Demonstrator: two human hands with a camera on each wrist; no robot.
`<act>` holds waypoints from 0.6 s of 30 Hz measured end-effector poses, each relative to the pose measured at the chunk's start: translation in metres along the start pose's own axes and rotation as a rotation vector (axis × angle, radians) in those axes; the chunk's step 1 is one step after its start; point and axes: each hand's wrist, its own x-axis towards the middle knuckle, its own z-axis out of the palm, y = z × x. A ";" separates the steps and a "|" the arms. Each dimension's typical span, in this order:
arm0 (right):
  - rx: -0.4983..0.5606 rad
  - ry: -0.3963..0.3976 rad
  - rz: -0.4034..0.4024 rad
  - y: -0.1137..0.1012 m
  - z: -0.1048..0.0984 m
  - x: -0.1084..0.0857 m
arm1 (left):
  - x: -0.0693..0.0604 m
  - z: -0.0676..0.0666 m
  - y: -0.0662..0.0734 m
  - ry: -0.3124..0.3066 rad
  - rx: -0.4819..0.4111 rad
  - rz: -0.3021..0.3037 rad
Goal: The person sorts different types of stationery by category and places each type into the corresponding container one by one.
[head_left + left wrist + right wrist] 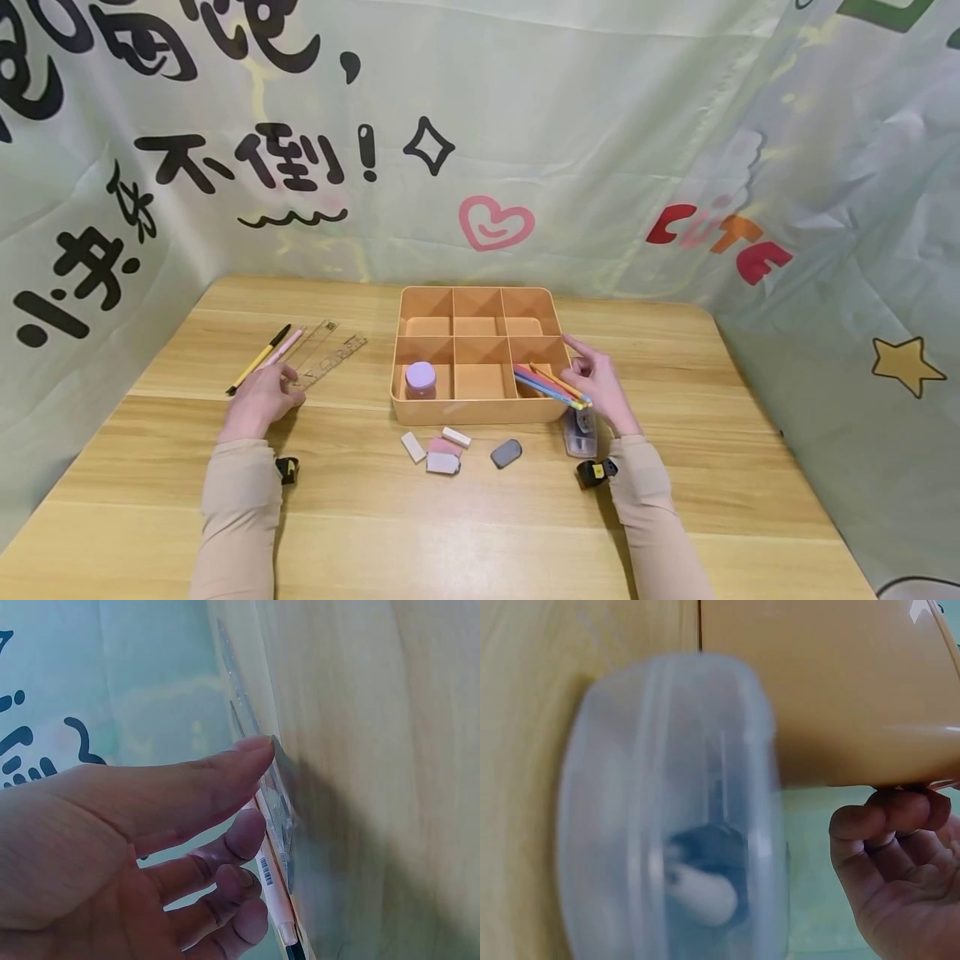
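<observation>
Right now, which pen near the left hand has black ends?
The yellow pen, the leftmost one; the other, the pink pen, has no black ends and lies nearer the clear rulers.

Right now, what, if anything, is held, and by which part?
No hold is clear: left hand by the rulers, right hand touching the box.

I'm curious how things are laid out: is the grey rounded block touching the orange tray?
Apart: the head view shows bare tabletop between the grey block and tray.
</observation>
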 end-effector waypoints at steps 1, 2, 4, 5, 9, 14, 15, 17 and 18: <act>-0.006 0.002 -0.001 0.000 0.000 0.000 | 0.000 0.000 0.000 0.000 -0.005 -0.002; -0.012 0.005 -0.002 0.001 0.000 0.000 | 0.000 0.000 0.000 0.000 -0.009 -0.003; -0.024 0.008 -0.006 0.002 0.000 0.001 | 0.000 0.000 -0.001 -0.001 -0.014 -0.003; -0.032 0.011 -0.008 0.003 0.001 0.001 | 0.000 0.001 -0.001 0.001 -0.012 0.001; -0.047 0.016 -0.013 0.004 0.001 0.001 | 0.002 0.003 -0.004 0.010 0.010 0.020; -0.044 0.016 0.000 0.004 0.001 0.001 | 0.004 0.004 -0.006 0.009 0.020 0.014; -0.045 0.018 0.003 0.004 0.002 0.001 | 0.004 0.004 -0.006 0.008 0.020 0.009; -0.044 0.018 0.006 0.003 0.002 0.001 | 0.004 0.004 -0.005 0.005 0.019 0.002; -0.044 0.019 0.006 0.003 0.001 0.001 | 0.004 0.004 -0.006 0.004 0.015 -0.002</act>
